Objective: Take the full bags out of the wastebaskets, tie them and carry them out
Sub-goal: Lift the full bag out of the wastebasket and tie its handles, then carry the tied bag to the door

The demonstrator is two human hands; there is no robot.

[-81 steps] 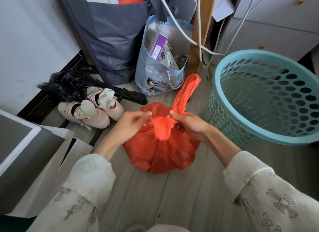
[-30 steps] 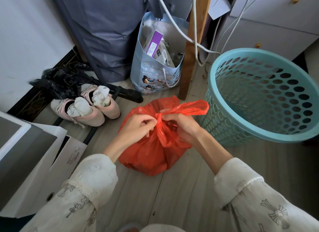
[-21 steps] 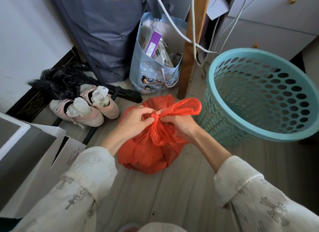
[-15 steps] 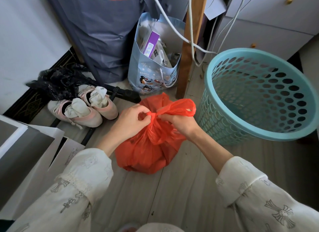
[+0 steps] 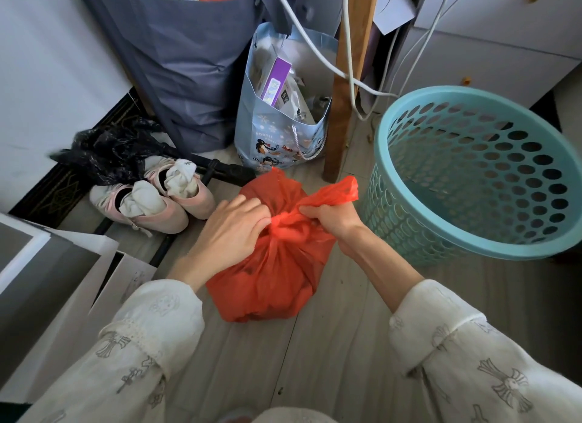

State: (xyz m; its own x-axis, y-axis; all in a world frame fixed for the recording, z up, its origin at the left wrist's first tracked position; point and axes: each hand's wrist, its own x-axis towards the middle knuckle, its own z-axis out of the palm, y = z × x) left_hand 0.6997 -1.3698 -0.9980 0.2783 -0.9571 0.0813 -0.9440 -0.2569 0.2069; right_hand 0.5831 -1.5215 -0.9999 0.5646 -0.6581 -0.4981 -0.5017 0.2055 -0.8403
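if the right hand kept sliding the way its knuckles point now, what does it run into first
Most likely the left hand: the right hand points leftward across the red bag's knotted neck, and the two hands nearly face each other there. Depth is hard to judge.

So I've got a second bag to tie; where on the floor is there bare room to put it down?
Bare wood floor lies in front of the red bag, between the sleeves, and below the teal basket. It is crowded behind: pink shoes, black plastic, penguin gift bag, table leg, white boxes.
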